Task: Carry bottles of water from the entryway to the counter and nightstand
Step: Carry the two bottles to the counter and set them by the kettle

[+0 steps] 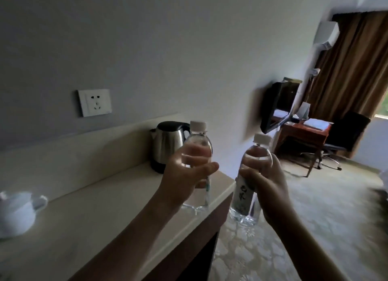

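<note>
I hold one clear water bottle in each hand, both upright with white caps. My left hand (184, 175) is wrapped around the left bottle (198, 142), which hangs just above the right end of the pale counter (100, 205). My right hand (266, 180) grips the right bottle (244, 198) by its labelled middle, out past the counter's edge and over the carpet. No nightstand is in view.
A steel electric kettle (168, 146) stands on the counter behind the left bottle. A white cup (16, 213) sits at the counter's left end. Further back are a wall socket (95, 102), a wall TV (275, 106), a wooden desk (304, 133), an office chair (348, 133) and patterned carpet (315, 228).
</note>
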{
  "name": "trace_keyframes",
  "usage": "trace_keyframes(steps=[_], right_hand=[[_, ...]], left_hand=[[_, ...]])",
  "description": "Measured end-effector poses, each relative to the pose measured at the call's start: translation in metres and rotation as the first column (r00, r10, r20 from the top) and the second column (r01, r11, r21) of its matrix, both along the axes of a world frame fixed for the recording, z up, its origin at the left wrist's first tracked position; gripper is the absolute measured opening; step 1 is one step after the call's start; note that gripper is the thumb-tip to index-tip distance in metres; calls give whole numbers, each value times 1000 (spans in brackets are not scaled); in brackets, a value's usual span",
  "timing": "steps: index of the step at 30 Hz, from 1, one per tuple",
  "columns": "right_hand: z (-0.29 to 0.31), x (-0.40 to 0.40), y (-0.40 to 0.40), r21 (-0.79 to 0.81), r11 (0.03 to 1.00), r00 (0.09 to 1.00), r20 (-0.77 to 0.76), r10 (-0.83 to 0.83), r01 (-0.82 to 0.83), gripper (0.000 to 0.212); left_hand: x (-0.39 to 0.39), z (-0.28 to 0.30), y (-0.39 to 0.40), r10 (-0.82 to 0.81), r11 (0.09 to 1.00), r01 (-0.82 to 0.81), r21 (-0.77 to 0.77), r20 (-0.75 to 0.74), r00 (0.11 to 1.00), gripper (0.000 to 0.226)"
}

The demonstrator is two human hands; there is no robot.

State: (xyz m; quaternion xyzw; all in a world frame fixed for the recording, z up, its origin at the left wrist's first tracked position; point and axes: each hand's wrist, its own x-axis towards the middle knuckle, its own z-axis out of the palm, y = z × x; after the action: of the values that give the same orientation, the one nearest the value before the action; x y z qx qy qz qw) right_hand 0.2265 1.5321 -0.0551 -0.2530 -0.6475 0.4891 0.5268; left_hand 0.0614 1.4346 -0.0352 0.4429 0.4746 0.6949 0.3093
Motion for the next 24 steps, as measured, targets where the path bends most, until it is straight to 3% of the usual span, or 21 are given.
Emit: trace_keyframes(steps=[6, 9, 12, 17, 24], right_hand=[[-17, -105, 48, -7, 967, 967, 10, 255, -255, 43], [-26, -155, 56, -5, 923, 922, 40, 384, -384, 42], [-36, -197, 57, 3, 854, 853, 39, 520, -521, 41], [-58, -251, 59, -15, 674, 673, 38, 738, -738, 38], [-106, -293, 60, -54, 547, 541, 96, 835, -835, 41]], left_hand=[[-70, -19, 29, 199, 979, -202, -11, -135, 971, 24], [-102, -29, 21, 316, 946, -322, -28, -120, 941, 31], [-130, -43, 9, 462, 885, -465, -29, -78, 883, 41], [-157, -79, -6, 646, 755, -651, -71, -85, 759, 35], [-164, -141, -5, 760, 605, -762, -232, -118, 639, 36]])
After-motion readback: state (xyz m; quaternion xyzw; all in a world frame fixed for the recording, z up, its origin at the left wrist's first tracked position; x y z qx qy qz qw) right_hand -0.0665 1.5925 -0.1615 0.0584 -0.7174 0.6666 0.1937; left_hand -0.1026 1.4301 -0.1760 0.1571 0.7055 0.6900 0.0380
